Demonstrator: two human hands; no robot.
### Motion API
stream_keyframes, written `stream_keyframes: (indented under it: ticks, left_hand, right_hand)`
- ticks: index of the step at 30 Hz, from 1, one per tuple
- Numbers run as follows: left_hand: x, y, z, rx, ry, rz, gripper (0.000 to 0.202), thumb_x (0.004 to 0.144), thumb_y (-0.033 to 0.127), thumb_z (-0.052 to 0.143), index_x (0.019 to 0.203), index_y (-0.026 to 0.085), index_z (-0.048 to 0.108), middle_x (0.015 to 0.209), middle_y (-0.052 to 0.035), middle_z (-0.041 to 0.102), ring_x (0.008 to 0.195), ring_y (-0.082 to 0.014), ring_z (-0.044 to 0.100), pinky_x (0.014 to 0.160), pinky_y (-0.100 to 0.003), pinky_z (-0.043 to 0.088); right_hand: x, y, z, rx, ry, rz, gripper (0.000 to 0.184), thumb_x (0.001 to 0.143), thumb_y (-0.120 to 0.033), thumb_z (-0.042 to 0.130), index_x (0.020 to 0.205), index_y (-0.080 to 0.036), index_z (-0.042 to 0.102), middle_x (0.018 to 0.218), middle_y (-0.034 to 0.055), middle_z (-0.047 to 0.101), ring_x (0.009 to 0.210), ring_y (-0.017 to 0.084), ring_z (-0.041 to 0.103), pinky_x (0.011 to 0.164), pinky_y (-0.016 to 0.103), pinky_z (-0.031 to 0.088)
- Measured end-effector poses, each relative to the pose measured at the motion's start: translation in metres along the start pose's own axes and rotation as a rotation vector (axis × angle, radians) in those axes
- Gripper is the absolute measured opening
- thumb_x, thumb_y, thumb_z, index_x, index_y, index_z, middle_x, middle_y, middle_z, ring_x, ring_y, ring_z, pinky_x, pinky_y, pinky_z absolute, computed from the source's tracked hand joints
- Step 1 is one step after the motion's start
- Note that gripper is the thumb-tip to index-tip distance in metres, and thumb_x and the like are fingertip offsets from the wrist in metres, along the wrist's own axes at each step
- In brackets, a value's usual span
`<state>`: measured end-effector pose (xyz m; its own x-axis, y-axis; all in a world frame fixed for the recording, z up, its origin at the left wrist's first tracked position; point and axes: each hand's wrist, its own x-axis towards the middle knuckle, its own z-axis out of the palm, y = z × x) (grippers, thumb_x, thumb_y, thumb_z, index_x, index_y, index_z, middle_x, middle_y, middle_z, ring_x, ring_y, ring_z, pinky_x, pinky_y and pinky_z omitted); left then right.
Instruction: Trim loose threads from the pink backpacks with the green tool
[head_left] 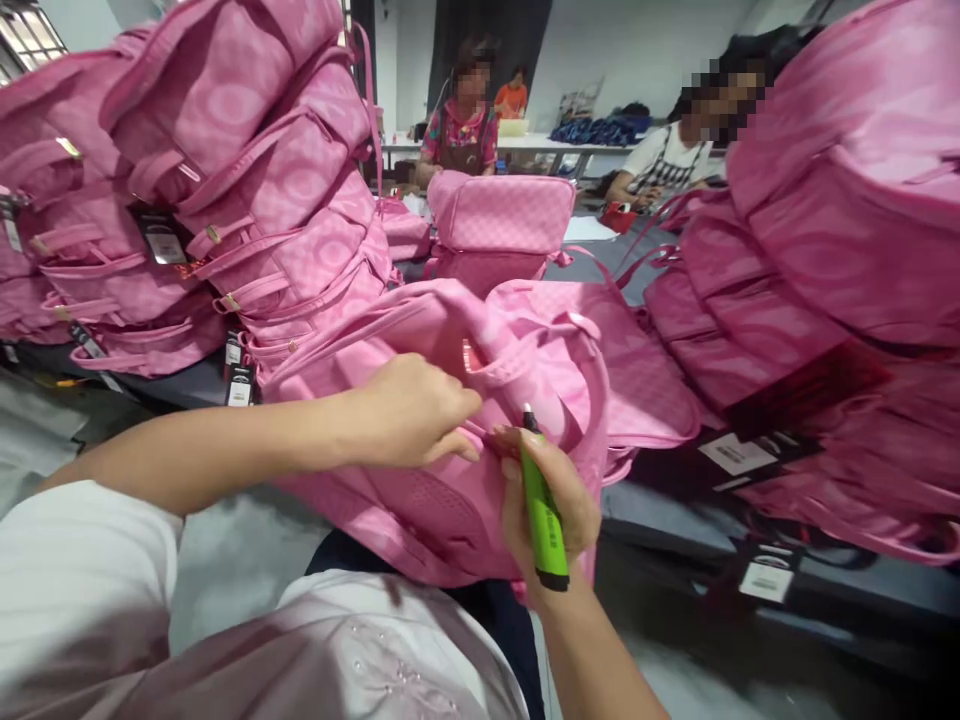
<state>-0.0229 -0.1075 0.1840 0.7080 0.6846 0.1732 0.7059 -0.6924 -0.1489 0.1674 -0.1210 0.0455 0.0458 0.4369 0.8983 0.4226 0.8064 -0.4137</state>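
A pink backpack [352, 370] lies open in front of me, its lining showing and its near side against my lap. My left hand [416, 410] is closed at the opening, with its fingers on the pink fabric; their tips are partly hidden. My right hand [566, 490] grips a green marker pen [544, 505] with black ends and a pale tip that points up and away. The right thumb and fingertips also touch the bag's edge, close to the left fingers. Inside the bag, a small red-and-white label [471, 356] shows at a pocket edge.
Tall stacks of pink backpacks [292, 150] rise on the left and more backpacks [847, 220] on the right, with black-and-white hang tags [765, 575]. Another pink bag [510, 215] stands ahead on the dark table [660, 510]. Several people sit or stand beyond it.
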Motion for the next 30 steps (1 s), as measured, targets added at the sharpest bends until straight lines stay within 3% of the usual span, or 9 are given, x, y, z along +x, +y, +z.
stream_keyframes:
  ticks: [5, 8, 11, 14, 16, 20, 23, 26, 30]
  left_hand:
    - [-0.027, -0.024, 0.061, -0.124, -0.015, -0.053, 0.011, 0.089, 0.026, 0.067, 0.093, 0.015, 0.068, 0.089, -0.0061, 0.075, 0.082, -0.0222, 0.071, 0.072, -0.032, 0.048]
    - [-0.028, -0.041, 0.092, -0.181, -0.054, -0.017, 0.006, 0.087, 0.019, 0.068, 0.091, 0.017, 0.070, 0.092, -0.0046, 0.075, 0.085, -0.0199, 0.070, 0.077, -0.030, 0.049]
    - [-0.032, -0.053, 0.091, -0.191, 0.075, -0.064, 0.016, 0.095, 0.022, 0.057, 0.105, 0.019, 0.070, 0.111, -0.0075, 0.073, 0.106, -0.0215, 0.066, 0.094, -0.035, 0.047]
    - [-0.024, -0.064, 0.084, -0.083, 0.215, -0.183, 0.053, 0.088, 0.027, 0.068, 0.139, 0.019, 0.054, 0.151, -0.0166, 0.048, 0.140, -0.0339, 0.042, 0.113, -0.050, 0.036]
    - [-0.007, -0.071, 0.088, -0.028, 0.130, -0.230, 0.076, 0.081, 0.028, 0.075, 0.148, 0.016, 0.043, 0.155, -0.0204, 0.042, 0.141, -0.0406, 0.039, 0.111, -0.056, 0.036]
    - [0.034, -0.081, 0.112, 0.036, -0.079, -0.348, 0.061, 0.080, 0.017, 0.066, 0.139, 0.011, 0.051, 0.132, -0.0202, 0.060, 0.118, -0.0390, 0.057, 0.099, -0.054, 0.045]
    - [0.045, -0.082, 0.126, 0.088, -0.049, -0.146, 0.071, 0.085, 0.021, 0.063, 0.150, 0.013, 0.039, 0.146, -0.0218, 0.050, 0.135, -0.0393, 0.047, 0.109, -0.058, 0.037]
    - [0.039, -0.079, 0.131, 0.083, -0.038, 0.128, 0.093, 0.082, 0.029, 0.071, 0.160, 0.020, 0.020, 0.164, -0.0184, 0.027, 0.152, -0.0364, 0.027, 0.121, -0.059, 0.023]
    - [0.038, -0.071, 0.136, 0.135, -0.155, 0.103, 0.107, 0.074, 0.024, 0.077, 0.161, 0.022, 0.015, 0.169, -0.0174, 0.011, 0.156, -0.0383, 0.017, 0.123, -0.063, 0.020]
  right_hand:
    - [-0.003, 0.014, 0.040, 0.047, -0.293, -0.031, 0.035, 0.096, -0.022, 0.058, 0.130, -0.029, 0.064, 0.117, 0.0069, 0.075, 0.107, 0.024, 0.072, 0.091, 0.043, 0.061]
    - [-0.018, 0.029, 0.063, 0.027, -0.343, 0.003, 0.032, 0.097, -0.022, 0.053, 0.127, -0.026, 0.065, 0.115, 0.0075, 0.076, 0.106, 0.024, 0.073, 0.089, 0.042, 0.060]
    - [-0.030, 0.036, 0.069, 0.008, -0.309, 0.058, 0.031, 0.096, -0.023, 0.054, 0.125, -0.025, 0.065, 0.110, 0.0077, 0.076, 0.100, 0.025, 0.073, 0.087, 0.043, 0.059]
    - [-0.035, 0.030, 0.066, 0.016, -0.281, 0.095, 0.027, 0.095, -0.021, 0.056, 0.120, -0.026, 0.064, 0.105, 0.0055, 0.076, 0.095, 0.023, 0.073, 0.087, 0.042, 0.058]
    - [-0.038, 0.019, 0.066, 0.017, -0.277, 0.108, 0.025, 0.094, -0.019, 0.058, 0.117, -0.026, 0.064, 0.102, 0.0048, 0.075, 0.093, 0.023, 0.072, 0.086, 0.041, 0.057]
    - [-0.048, 0.002, 0.063, -0.002, -0.313, 0.166, 0.019, 0.092, -0.022, 0.059, 0.111, -0.024, 0.063, 0.096, 0.0061, 0.071, 0.093, 0.026, 0.069, 0.086, 0.044, 0.055]
    - [-0.053, 0.009, 0.059, 0.022, -0.367, 0.282, 0.022, 0.094, -0.028, 0.058, 0.115, -0.024, 0.063, 0.105, 0.0085, 0.072, 0.100, 0.027, 0.070, 0.089, 0.044, 0.056]
    - [-0.053, 0.023, 0.061, 0.162, -0.254, 0.457, 0.030, 0.097, -0.034, 0.054, 0.125, -0.024, 0.056, 0.100, 0.0066, 0.075, 0.093, 0.025, 0.074, 0.088, 0.044, 0.057]
    - [-0.048, 0.035, 0.065, 0.202, -0.134, 0.647, 0.029, 0.094, -0.040, 0.058, 0.115, -0.022, 0.050, 0.089, 0.0057, 0.075, 0.079, 0.023, 0.075, 0.078, 0.040, 0.059]
